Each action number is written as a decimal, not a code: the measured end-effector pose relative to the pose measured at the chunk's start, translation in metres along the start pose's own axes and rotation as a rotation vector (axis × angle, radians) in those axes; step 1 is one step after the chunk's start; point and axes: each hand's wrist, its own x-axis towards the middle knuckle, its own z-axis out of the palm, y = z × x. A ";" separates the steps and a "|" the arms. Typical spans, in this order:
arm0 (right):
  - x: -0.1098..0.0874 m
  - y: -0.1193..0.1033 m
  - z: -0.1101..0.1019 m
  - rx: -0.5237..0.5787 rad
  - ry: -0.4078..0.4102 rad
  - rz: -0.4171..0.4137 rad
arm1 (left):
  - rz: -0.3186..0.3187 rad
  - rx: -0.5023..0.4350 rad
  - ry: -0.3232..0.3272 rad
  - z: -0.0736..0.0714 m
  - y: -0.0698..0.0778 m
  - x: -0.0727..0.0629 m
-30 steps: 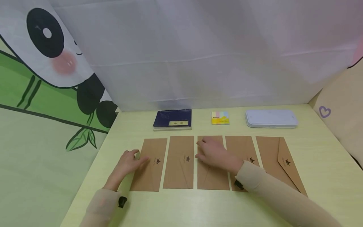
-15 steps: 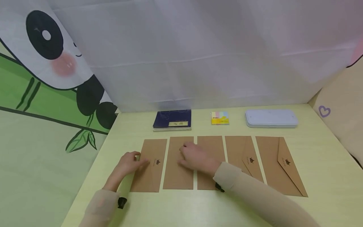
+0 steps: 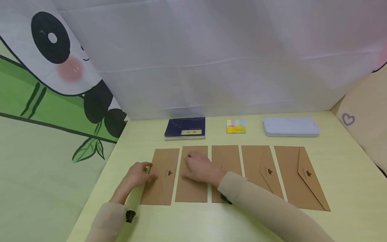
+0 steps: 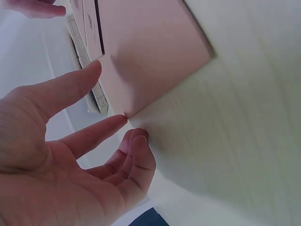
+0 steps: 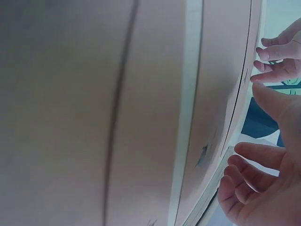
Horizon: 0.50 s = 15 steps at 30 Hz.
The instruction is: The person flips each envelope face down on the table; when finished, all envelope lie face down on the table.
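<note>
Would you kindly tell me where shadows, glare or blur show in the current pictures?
Head view: a pale sheen on the near table; left wrist view: soft shadows beside the left hand, on the leftmost envelope and table; right wrist view: the nearest envelope dim and blurred.

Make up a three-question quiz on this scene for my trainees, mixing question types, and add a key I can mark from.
1. How many envelopes lie in the row?
2. True or false: the sticky notes lie between the notebook and the case.
3. Counting from the person's left, over which envelope is most of the right hand?
a) first
b) second
c) fifth

Key: 1. Five. 2. True. 3. b) second.
</note>
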 end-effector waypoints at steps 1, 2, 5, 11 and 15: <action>0.002 -0.001 0.002 -0.009 0.001 0.000 | -0.003 -0.005 -0.003 0.000 0.000 0.000; 0.003 -0.003 0.003 -0.014 0.001 0.003 | -0.002 -0.007 -0.005 0.000 -0.001 0.000; 0.007 -0.011 0.005 -0.030 -0.001 0.002 | -0.010 0.000 -0.003 -0.002 -0.003 -0.001; 0.013 -0.025 0.009 -0.100 -0.034 -0.010 | -0.002 0.018 -0.005 -0.007 -0.004 -0.003; 0.014 -0.031 0.014 -0.134 -0.047 -0.015 | -0.018 0.016 -0.018 -0.009 -0.005 -0.003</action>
